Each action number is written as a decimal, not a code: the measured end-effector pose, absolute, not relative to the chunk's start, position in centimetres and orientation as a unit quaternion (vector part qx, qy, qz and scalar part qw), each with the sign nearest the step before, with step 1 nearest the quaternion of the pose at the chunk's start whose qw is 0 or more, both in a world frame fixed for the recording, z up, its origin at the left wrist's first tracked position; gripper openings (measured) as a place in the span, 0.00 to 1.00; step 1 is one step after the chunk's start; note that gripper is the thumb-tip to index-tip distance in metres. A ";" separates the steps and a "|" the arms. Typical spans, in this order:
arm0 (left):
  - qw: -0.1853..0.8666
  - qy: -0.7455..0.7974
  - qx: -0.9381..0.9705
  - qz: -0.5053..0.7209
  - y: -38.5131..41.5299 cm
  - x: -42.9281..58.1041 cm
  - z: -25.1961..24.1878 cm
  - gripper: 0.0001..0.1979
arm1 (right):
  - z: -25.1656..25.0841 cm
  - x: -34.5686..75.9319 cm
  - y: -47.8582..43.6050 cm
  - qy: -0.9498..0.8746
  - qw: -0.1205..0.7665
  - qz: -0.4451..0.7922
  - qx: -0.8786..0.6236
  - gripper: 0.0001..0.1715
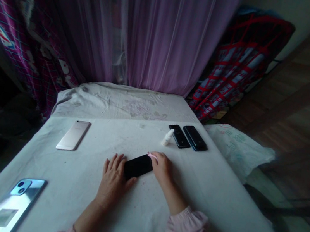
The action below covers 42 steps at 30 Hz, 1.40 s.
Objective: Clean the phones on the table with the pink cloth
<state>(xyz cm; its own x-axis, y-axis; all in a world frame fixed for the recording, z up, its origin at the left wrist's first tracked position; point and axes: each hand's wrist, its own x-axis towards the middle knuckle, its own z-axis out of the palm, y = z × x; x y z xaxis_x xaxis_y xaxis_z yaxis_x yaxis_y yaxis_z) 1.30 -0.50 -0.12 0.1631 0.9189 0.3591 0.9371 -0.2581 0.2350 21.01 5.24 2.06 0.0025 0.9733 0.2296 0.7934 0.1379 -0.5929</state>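
Observation:
A black smartphone (138,166) lies at a slant on the white-covered table, dark screen upward. My left hand (113,178) rests flat against its left end, fingers spread along the cloth and thumb along the near edge, holding the phone between thumb and forefinger. At the phone's far right corner, my right hand (163,168) is closed around a slim pink tool (153,155). The tool's tip touches or hovers just over the screen; which one, I cannot tell. Just beyond my right hand stands a small white spray bottle (167,137), upright.
Two dark phones (179,136) (195,138) lie side by side behind the bottle. A pale pink phone (73,135) lies face down at left, and a shiny light-blue phone (13,205) nearer. A purple curtain (167,35) hangs behind the table (82,183). A white plastic bag (235,146) is at right.

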 end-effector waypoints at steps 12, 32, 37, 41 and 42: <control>0.047 -0.619 -0.746 -0.240 -1.9 1.3 0.2 0.34 | 1.8 22.5 2.6 -0.635 0.367 0.213 -0.645 0.16; 0.000 -0.466 -0.863 -0.195 -0.9 3.4 0.5 0.13 | 3.3 17.3 7.6 -0.739 0.254 0.273 -0.562 0.12; 0.000 -0.465 -0.864 -0.193 -0.7 3.6 0.7 0.14 | 3.4 19.9 4.9 -0.753 0.264 0.230 -0.557 0.14; -0.010 -0.469 -0.866 -0.176 -0.7 3.7 0.9 0.14 | 3.2 22.1 3.4 -0.754 0.267 0.226 -0.556 0.15; -0.011 -0.468 -0.867 -0.173 -0.7 3.7 0.9 0.14 | 3.2 22.1 3.4 -0.753 0.266 0.224 -0.558 0.15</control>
